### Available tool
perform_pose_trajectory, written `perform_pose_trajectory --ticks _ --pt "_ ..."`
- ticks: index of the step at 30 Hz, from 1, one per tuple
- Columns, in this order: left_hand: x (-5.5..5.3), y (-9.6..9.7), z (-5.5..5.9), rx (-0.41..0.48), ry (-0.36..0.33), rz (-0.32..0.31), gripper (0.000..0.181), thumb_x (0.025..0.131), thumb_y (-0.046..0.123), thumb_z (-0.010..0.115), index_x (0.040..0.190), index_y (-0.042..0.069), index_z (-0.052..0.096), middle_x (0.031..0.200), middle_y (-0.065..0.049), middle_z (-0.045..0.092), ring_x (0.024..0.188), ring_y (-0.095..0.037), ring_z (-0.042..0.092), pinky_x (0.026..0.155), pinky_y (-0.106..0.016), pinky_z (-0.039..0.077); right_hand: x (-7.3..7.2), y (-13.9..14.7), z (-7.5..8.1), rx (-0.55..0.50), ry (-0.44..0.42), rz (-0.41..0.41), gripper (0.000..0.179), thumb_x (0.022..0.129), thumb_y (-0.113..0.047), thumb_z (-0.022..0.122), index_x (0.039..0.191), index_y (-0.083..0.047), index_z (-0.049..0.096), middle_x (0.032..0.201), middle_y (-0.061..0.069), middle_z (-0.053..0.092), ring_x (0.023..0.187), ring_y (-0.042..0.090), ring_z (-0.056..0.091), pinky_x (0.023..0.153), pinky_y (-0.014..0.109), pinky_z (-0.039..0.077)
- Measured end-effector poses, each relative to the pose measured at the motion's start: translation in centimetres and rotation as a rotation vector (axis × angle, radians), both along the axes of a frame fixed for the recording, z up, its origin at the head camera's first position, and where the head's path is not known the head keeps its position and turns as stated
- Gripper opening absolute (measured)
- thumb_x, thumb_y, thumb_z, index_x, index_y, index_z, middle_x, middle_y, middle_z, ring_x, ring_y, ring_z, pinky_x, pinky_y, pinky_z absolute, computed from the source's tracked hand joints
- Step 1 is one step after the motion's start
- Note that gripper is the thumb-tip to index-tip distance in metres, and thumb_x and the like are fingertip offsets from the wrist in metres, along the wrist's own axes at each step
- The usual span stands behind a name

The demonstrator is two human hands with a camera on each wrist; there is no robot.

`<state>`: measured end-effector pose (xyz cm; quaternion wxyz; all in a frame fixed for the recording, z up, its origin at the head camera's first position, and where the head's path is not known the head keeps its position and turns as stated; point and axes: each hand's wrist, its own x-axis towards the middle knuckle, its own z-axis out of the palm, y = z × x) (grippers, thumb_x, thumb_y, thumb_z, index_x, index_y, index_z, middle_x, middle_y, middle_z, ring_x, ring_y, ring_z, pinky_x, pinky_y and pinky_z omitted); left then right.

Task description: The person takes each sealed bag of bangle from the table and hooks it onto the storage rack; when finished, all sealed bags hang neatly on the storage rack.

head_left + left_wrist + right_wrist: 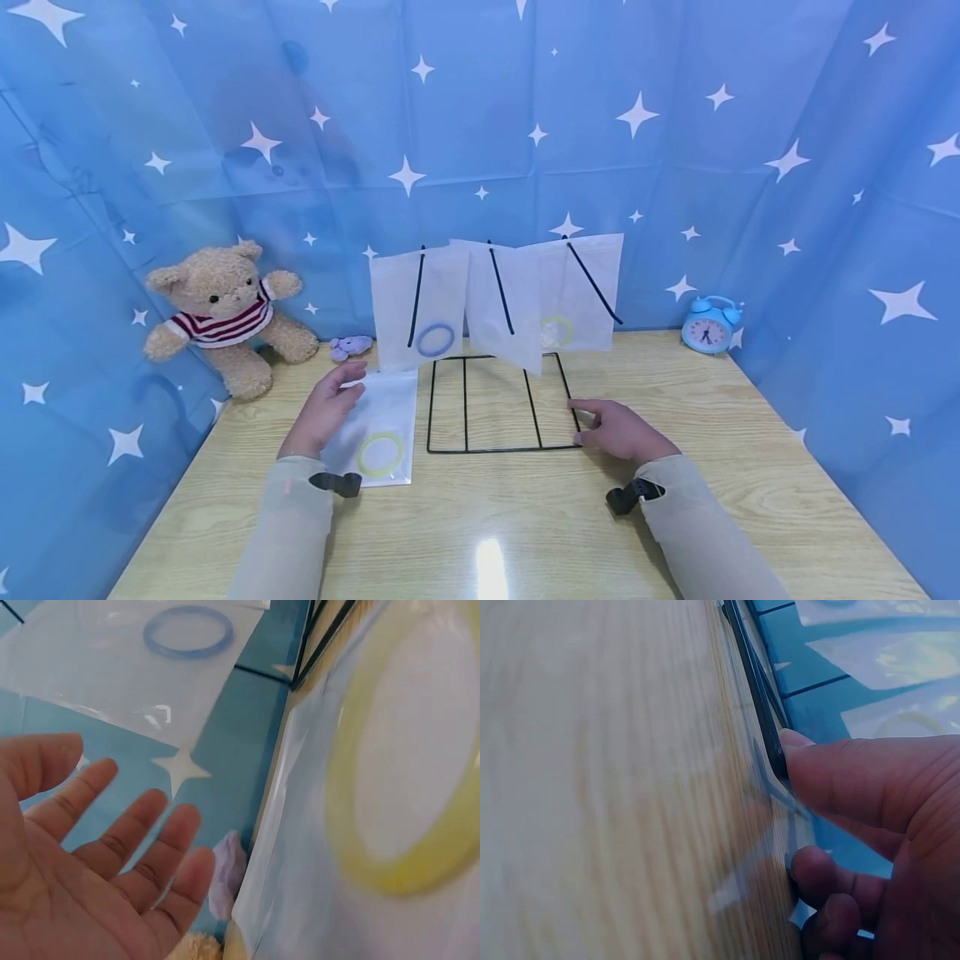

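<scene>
A black wire rack (483,451) stands on the table with three slanting prongs. From them hang a clear bag with a blue ring (436,340), a middle bag (504,308) with unclear contents, and a right bag with a yellowish ring (557,332). My right hand (622,429) holds the rack's front right corner (778,766), thumb against it, lower fingers curled. My left hand (322,408) hovers palm-up in its wrist view, fingers relaxed and holding nothing. Beside it a flat bag (401,392) with a yellow ring (380,454) lies on the table.
A teddy bear (225,321) in a striped sweater sits at the back left, beside a small purple plush toy (351,347). At the back right stands a blue alarm clock (708,325). A blue star-patterned curtain (480,100) surrounds the wooden table (562,533).
</scene>
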<state>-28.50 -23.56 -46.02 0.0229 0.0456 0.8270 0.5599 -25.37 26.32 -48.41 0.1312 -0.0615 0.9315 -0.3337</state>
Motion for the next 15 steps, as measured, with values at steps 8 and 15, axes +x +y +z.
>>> perform_pose_trajectory --ticks 8,15 --pt "0.5 -1.3 0.1 -0.054 -0.118 0.005 0.051 0.111 0.022 0.052 0.160 0.012 0.043 0.157 -0.022 0.046 0.138 -0.041 0.051 0.111 -0.056 0.045 -0.1 -0.1 -0.2 -0.002 -0.008 -0.011 0.066 0.096 -0.026 0.079 0.157 -0.021 0.054 0.101 0.008 0.059 0.086 0.024 0.051 0.069 0.036 0.042" --pt "1.1 -3.1 0.4 -0.146 -0.196 -0.012 0.056 0.111 0.029 0.051 0.162 0.010 0.038 0.154 -0.024 0.048 0.134 -0.040 0.053 0.106 -0.056 0.048 0.0 -0.1 -0.2 -0.007 -0.002 -0.008 0.066 0.096 -0.026 0.078 0.157 -0.020 0.054 0.098 0.008 0.058 0.084 0.023 0.050 0.068 0.036 0.041"
